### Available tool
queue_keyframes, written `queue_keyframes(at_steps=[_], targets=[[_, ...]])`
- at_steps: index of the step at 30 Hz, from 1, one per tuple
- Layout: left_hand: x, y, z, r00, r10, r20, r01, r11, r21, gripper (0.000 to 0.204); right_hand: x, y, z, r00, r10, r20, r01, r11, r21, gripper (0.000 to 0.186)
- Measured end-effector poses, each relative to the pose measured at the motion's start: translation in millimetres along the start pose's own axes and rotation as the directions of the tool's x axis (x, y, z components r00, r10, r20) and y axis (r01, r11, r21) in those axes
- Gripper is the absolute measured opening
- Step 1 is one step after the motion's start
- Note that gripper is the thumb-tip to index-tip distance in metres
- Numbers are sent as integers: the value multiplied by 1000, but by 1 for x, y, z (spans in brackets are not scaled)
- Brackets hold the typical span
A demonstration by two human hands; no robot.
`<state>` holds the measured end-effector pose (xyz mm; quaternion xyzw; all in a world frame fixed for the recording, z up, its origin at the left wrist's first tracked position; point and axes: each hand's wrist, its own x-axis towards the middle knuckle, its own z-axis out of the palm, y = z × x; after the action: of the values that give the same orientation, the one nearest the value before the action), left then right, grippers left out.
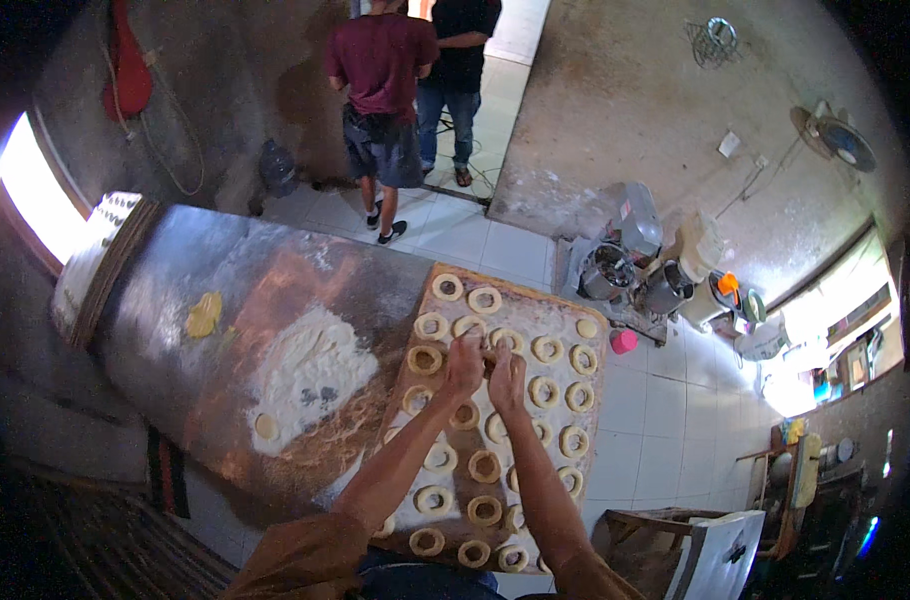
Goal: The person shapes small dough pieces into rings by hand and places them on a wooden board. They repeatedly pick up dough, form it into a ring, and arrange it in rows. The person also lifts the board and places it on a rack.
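**Toward the far edge of the tray (545, 305), curled fingers (472, 345) amid dough rings (536, 350)**

Left of the tray's centre line, past its middle, the left hand (465, 368) and right hand (508, 380) sit close side by side, low over the rings. The fingers of both are bent inward and point toward each other; whether they grip dough or only press near it I cannot tell, since the hands hide what lies beneath. One ring (458, 327) shows just beyond the left fingers, partly covered by them, and another (518, 342) just beyond the right. More rings lie flat in loose rows from the far edge down to the near edge, and a small dough round (586, 327) lies near the far right corner.

Left of the tray, the metal worktop (375, 262) carries a patch of flour (320, 365) with a flat dough disc (266, 426) at its near end; a yellow lump (204, 314) lies farther toward the left end. Dark marks on a white panel (715, 570), off the tray's near right corner, are too small to read.
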<state>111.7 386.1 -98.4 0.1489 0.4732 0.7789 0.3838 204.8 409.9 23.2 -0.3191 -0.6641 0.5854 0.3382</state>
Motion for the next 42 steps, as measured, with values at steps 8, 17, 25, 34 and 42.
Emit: queue_keyframes(at_steps=[8,17,25,34,42], targets=[[123,26,76,977,213,-27,-125,667,735,40,116,-38,-77,997,-66,42,78,893,-444,33],[35,95,37,912,408,-46,14,82,997,47,124,69,-154,970,-226,-91,-40,224,-974,51],[-126,146,-162,699,714,-49,-10,78,997,17,166,116,-235,999,-5,35,35,208,-977,42],[-331,201,-319,430,765,-480,241,414,878,20,113,92,-100,867,-480,-134,284,697,-658,25],[-374,215,-348,509,647,-568,170,571,803,21,136,63,-175,976,-141,-169,-132,240,-962,31]])
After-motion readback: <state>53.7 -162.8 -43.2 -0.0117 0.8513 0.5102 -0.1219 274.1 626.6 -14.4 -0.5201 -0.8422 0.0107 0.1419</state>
